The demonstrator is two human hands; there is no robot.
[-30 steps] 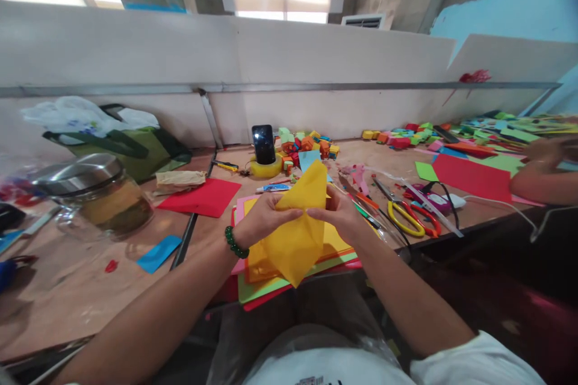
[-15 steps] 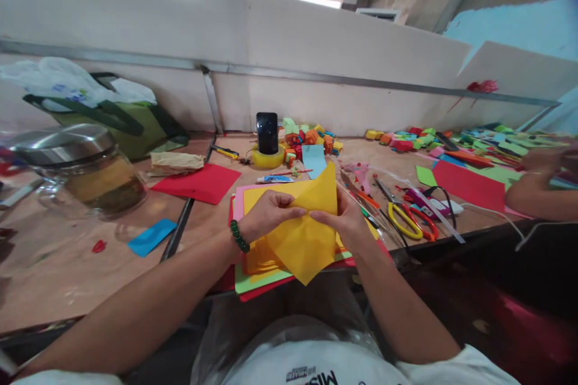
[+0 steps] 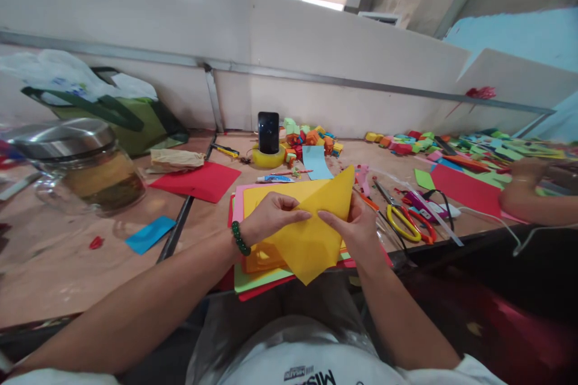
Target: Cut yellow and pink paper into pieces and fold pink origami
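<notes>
Both my hands hold one folded yellow paper sheet (image 3: 316,231) just above a stack of coloured paper (image 3: 253,280) at the table's near edge. My left hand (image 3: 270,219), with a green bead bracelet at the wrist, pinches the sheet's left side with closed fingers. My right hand (image 3: 350,225) grips its right side, fingers curled behind the paper and thumb on top. The sheet's upper corner points up and to the right.
A glass jar with a metal lid (image 3: 76,162) stands at the left, a green bag (image 3: 130,123) behind it. A phone (image 3: 268,132) leans on a tape roll. Red paper (image 3: 198,181), yellow scissors (image 3: 404,222), small paper cubes (image 3: 311,135) lie around. Another person's arm (image 3: 528,192) rests at the right.
The yellow sheet has been turned and flattened, so its upper point now leans right instead of standing up. My view has tipped down slightly; both hands kept their hold.
</notes>
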